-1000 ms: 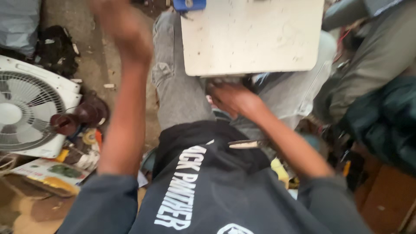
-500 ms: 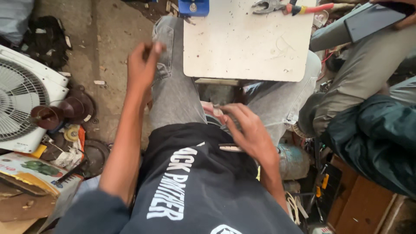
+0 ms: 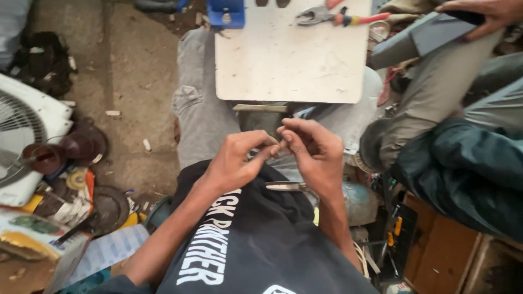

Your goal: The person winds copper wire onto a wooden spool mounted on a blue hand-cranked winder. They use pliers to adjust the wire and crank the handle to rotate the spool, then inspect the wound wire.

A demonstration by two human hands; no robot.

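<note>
Dusty concrete floor [image 3: 125, 71] runs down the left side, littered with a white fan housing [image 3: 22, 136], dark reddish spools, papers and round metal parts, while a small white counter [image 3: 289, 60], scuffed and smudged, sits above the person's knees in grey trousers. On the counter lie pliers [image 3: 332, 15] with red handles and, at its upper left corner, a blue block-shaped object [image 3: 226, 12]. Both hands meet over the lap, just below the counter's near edge. The left hand [image 3: 234, 160] and right hand [image 3: 313, 149] have their fingers curled inward, fingertips touching around something very small pinched between them; the piece is too tiny and too hidden to tell its shape or colour. Just below the hands, resting on the black printed shirt, is a slim metal tool [image 3: 286, 186], shiny and pointed, like tweezers or a small blade; neither hand touches it. To the right, another person in grey trousers and a dark green garment sits close by, and that person's hand [image 3: 479, 16] rests on a flat grey panel [image 3: 425, 38] at the top right. Wooden boxes and a tool with yellow grips fill the lower right.
</note>
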